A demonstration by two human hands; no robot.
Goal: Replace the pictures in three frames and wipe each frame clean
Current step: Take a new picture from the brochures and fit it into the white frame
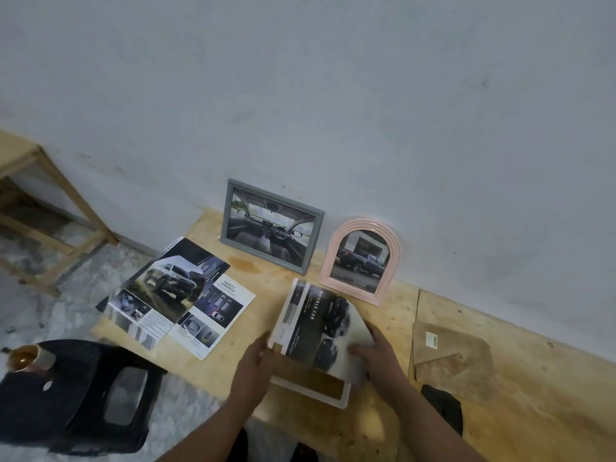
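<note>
A grey rectangular frame (271, 226) with a car-interior picture leans on the wall. Beside it leans a pink arched frame (361, 260) showing a dark pickup. A white frame (320, 391) lies flat on the wooden table (383, 425) near me. Over it I hold a printed car picture (316, 328) reading "DOUBLE CAB". My left hand (253, 365) holds its left edge. My right hand (376, 351) grips its right side, thumb on top.
Brochure pages (176, 301) with car photos lie spread at the table's left end. A brown backing board (450, 355) and a dark cloth (443, 408) lie at the right. A black stool (83, 398) with a cup (26, 358) stands at the left.
</note>
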